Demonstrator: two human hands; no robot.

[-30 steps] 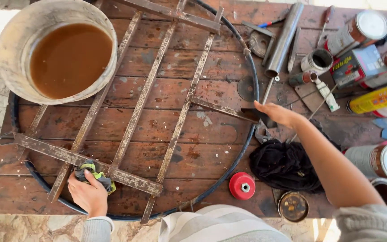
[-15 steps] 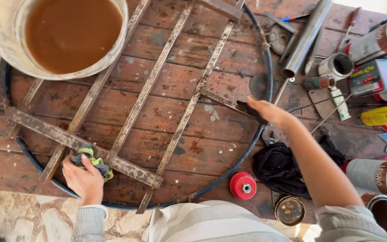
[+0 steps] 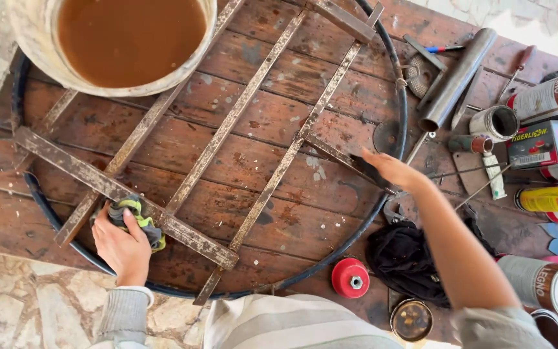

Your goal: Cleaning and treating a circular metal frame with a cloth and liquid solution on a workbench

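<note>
A round metal frame (image 3: 400, 97) with rusty flat crossbars (image 3: 247, 103) lies on a worn red wooden table (image 3: 279, 136). My left hand (image 3: 121, 244) presses a crumpled grey, yellow and green rag (image 3: 138, 216) against the near crossbar at the lower left. My right hand (image 3: 392, 171) reaches to the frame's right side and rests flat on the end of a short bar by the rim, holding nothing.
A large bucket of brown liquid (image 3: 124, 39) stands on the frame at the top left. Cans (image 3: 550, 97), a metal pipe (image 3: 456, 68), a yellow tube (image 3: 557, 199), a black cloth (image 3: 408, 258) and a red wheel (image 3: 350, 278) crowd the right side. Stone paving (image 3: 14, 304) shows lower left.
The view has shifted, so everything sits higher and closer. My left hand stays on the rag at the crossbar. My right hand stays on the bar by the rim.
</note>
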